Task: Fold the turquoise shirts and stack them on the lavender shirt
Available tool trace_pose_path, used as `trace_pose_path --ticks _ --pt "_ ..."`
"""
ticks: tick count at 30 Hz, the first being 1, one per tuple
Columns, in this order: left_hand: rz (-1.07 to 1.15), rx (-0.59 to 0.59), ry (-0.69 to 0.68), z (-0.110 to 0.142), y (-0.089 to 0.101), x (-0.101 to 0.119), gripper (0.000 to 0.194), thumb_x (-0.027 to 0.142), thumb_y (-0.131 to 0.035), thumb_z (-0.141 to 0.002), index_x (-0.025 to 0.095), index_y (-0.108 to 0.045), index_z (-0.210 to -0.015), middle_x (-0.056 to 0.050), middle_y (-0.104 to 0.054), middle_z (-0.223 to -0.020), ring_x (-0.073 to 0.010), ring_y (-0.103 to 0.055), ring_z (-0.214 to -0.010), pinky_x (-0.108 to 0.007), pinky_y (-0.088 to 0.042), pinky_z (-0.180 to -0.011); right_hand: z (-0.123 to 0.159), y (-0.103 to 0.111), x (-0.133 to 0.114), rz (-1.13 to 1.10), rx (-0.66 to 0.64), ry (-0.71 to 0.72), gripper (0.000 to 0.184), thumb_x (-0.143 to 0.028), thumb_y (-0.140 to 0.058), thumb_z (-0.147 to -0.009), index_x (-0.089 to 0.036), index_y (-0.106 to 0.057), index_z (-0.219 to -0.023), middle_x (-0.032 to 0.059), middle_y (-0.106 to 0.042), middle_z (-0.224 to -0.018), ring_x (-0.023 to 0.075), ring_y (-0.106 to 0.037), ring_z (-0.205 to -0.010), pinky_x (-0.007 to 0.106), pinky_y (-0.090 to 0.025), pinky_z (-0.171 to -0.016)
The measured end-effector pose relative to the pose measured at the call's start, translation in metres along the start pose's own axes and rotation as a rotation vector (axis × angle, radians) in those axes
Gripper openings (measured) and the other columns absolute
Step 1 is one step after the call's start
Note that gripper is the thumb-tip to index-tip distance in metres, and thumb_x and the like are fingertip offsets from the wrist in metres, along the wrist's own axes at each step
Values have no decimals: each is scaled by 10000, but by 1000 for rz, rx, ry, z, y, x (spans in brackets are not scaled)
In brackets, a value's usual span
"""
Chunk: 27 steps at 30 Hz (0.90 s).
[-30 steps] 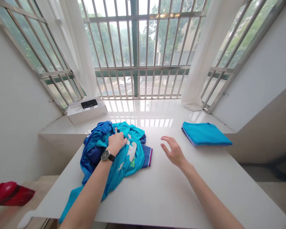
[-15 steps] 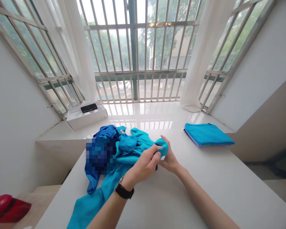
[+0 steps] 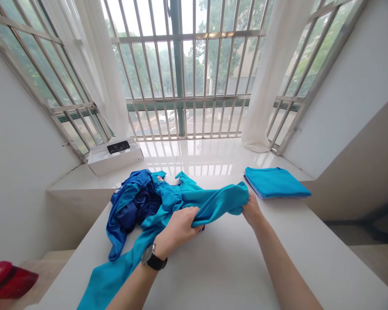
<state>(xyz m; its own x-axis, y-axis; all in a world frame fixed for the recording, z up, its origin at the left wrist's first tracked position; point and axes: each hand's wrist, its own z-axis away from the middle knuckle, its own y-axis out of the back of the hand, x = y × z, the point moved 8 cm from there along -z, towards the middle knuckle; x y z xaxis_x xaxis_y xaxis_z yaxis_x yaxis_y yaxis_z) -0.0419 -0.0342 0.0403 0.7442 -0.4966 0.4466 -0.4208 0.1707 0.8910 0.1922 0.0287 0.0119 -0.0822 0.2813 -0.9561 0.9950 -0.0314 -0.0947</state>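
A turquoise garment (image 3: 213, 202) lies bunched across the white table, one sleeve-like length stretched between my hands. My left hand (image 3: 179, 228), with a black-strapped watch on its wrist, grips this cloth near the middle. At the cloth's right end, my right hand (image 3: 252, 209) is closed on the edge; its fingertips are partly hidden behind the fabric. Another long piece of turquoise cloth trails toward the near left edge. Beside it, at the left, sits a crumpled dark blue garment (image 3: 139, 206), touching the turquoise one.
A folded turquoise stack (image 3: 276, 183) lies at the table's right. On the window sill at the left stands a white box (image 3: 116, 161) with a black device (image 3: 118, 147) on it. Barred windows and white curtains (image 3: 261, 107) rise behind. A red object (image 3: 11, 280) shows at lower left.
My hands have moved apart, the right one going right and the left one slightly left and down. The turquoise cloth, bunched between them before, is now drawn out long.
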Motion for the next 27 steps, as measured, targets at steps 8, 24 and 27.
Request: trace_pose_path --ticks 8,24,27 --pt "283 82 -26 -1 52 3 190 331 -501 -934 191 -532 -809 7 -556 -727 -148 -495 -661 -244 -387 -606 -5 40 -26 -419 258 8 449 -611 -664 -784 -339 -680 -1141 -4 -735 -1165 266 -633 -1170 436 -545 -955" --pt "583 -38 33 31 73 10 299 435 -616 -879 178 -640 -1030 -30 -665 -936 -183 -607 -844 -262 -504 -751 -2 45 -13 -234 203 -137 448 -602 -762 -663 -282 -689 -968 14 -744 -837 268 -687 -869 418 -556 -805" --pt "502 -275 -95 52 22 56 533 385 -699 -821 253 -554 -1317 -42 -653 -1188 -225 -609 -1030 -311 -491 -921 -6 59 -10 -109 182 -54 574 -799 -420 -788 -337 -661 -1027 -5 -660 -723 208 -634 -683 393 -539 -696"
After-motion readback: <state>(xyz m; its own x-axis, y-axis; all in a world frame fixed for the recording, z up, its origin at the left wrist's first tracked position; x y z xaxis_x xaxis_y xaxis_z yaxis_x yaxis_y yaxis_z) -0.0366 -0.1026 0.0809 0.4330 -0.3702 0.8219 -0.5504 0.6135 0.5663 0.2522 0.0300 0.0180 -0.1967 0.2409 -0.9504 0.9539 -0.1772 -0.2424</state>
